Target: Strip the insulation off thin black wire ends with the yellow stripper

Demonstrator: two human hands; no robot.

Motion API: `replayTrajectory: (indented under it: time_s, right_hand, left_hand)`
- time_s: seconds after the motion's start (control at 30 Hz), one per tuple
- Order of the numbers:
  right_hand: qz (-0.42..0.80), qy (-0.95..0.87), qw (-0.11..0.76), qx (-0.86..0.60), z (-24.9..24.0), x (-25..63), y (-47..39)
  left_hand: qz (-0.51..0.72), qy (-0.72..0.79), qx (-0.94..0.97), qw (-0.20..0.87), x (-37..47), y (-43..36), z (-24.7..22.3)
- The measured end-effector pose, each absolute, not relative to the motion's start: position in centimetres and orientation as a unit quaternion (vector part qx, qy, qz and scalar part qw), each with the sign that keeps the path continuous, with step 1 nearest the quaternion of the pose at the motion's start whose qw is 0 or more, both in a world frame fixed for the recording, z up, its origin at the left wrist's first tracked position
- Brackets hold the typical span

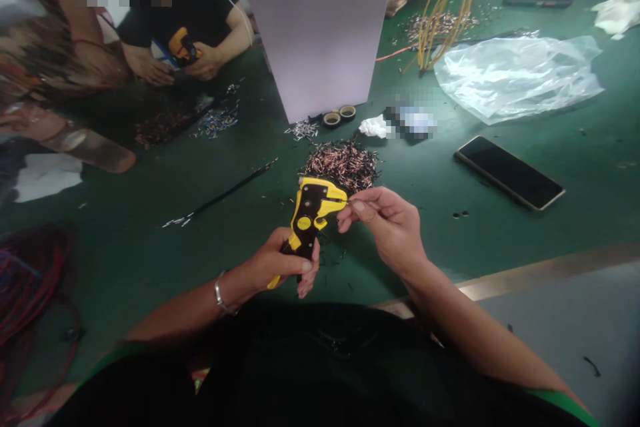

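My left hand (295, 263) is closed around the handles of a yellow and black wire stripper (307, 207), its jaws pointing right. At those jaws my right hand (387, 220) pinches a thin dark wire (349, 201) between thumb and forefinger; the wire's end reaches the jaw opening. Whether the jaws are clamped on the wire I cannot tell. Just beyond the tool lies a heap of short copper and black wire pieces (343, 165). Left of it, a bundle of black wires (235, 185) with bare, silvery ends rests on the green table (425, 167).
A pale panel (320, 27) stands upright ahead, with tape rolls (339, 117) at its foot. On the right lie a phone (510, 172) and a clear plastic bag (520, 77). Co-workers' hands hold tools across the table. Red cables (33, 287) are coiled at left.
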State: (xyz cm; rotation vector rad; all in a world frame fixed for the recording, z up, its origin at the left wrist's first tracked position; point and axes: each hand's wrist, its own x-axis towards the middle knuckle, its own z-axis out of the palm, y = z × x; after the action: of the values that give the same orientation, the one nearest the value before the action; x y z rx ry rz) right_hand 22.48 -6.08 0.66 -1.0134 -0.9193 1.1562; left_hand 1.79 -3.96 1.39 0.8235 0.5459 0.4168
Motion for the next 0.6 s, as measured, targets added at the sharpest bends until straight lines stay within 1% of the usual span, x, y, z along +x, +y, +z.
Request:
replayTrajectory:
  time_s: [0.43,0.6]
  right_hand:
    - [0.502,-0.402,0.631,-0.434,0.69,22.46,-5.97]
    - [0.506,-0.403,0.623,-0.441,0.65,22.47,-6.02]
  left_hand:
    - [0.196,0.272,0.406,0.850,1.71,-4.04,1.39]
    - [0.199,0.322,0.418,0.826,1.79,-4.21,1.63]
